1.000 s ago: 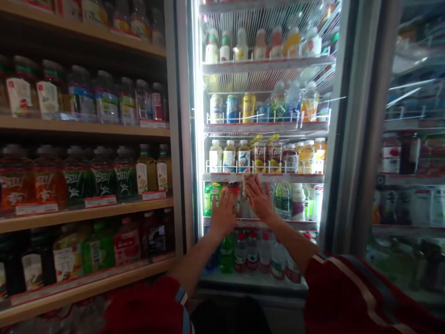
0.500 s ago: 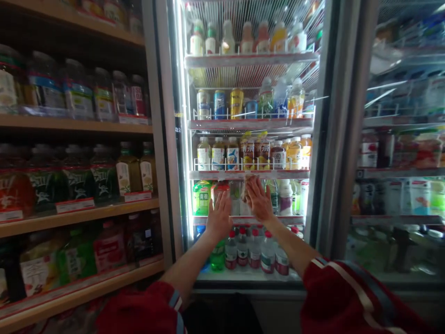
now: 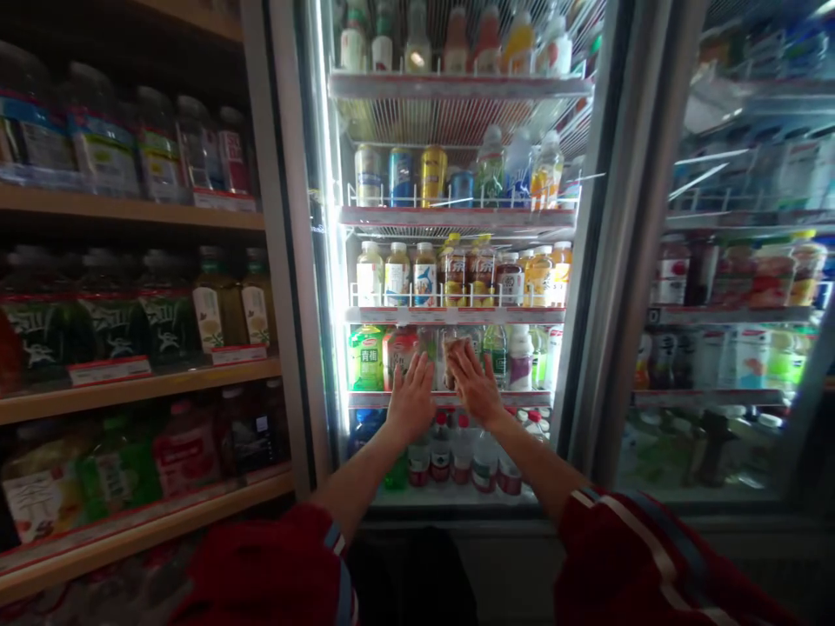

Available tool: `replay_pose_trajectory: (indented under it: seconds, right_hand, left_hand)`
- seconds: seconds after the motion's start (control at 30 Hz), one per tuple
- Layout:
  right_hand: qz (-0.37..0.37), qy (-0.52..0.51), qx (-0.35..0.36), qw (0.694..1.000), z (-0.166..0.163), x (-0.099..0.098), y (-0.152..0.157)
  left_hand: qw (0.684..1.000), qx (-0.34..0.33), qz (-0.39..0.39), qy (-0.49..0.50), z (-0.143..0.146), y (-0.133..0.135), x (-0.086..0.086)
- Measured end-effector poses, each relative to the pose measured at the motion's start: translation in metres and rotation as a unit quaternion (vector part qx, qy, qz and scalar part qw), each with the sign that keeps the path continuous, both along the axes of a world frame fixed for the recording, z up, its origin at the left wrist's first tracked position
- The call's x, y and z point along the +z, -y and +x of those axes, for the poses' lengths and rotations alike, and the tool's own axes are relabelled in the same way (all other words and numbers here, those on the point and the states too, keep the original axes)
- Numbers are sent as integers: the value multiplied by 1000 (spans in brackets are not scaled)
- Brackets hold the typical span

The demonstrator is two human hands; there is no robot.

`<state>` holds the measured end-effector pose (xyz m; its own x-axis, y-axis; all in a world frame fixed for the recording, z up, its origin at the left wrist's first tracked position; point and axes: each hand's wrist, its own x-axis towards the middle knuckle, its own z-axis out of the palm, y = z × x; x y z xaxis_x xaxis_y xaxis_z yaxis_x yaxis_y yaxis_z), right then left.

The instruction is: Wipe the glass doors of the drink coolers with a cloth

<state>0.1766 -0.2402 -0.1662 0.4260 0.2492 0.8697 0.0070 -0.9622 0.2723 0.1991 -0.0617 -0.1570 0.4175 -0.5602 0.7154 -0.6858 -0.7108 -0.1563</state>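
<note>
My left hand (image 3: 412, 404) is open, its fingers stretched and spread, laid against the glass door (image 3: 457, 228) of a lit drinks cooler. Just to the right, my right hand (image 3: 479, 387) is angled inward and presses a crumpled brownish cloth (image 3: 450, 363) against the glass; part of the cloth is hidden under the fingers. Behind the glass, level with my hands, stand a green bottle (image 3: 366, 358) and a red-labelled bottle (image 3: 399, 349).
Wooden shelves (image 3: 150, 382) with several rows of bottles stand at the left. A metal door frame (image 3: 627, 261) runs down to the right, beside another glass-fronted cooler (image 3: 731, 317). Red-capped bottles (image 3: 440, 452) stand low behind the glass.
My right hand and the cloth have slid down and slightly left over the glass. My left hand stays close to its place, still spread. The view has shifted a little.
</note>
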Motion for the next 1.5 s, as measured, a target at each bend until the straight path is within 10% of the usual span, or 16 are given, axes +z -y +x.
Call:
replay_pose_trajectory:
  seconds: [0.3, 0.9, 1.1, 1.5]
  right_hand:
    - [102, 54, -48, 992, -2, -3, 21]
    - [24, 40, -9, 999, -4, -21, 23]
    - [139, 126, -53, 981, -5, -17, 45]
    - [28, 27, 17, 999, 16, -9, -13]
  left_hand:
    - [1000, 4, 13, -14, 0, 5, -11]
    - [1000, -11, 23, -13, -4, 17, -22]
    - [1000, -6, 19, -15, 1, 13, -29]
    - [998, 53, -26, -9, 18, -34, -30]
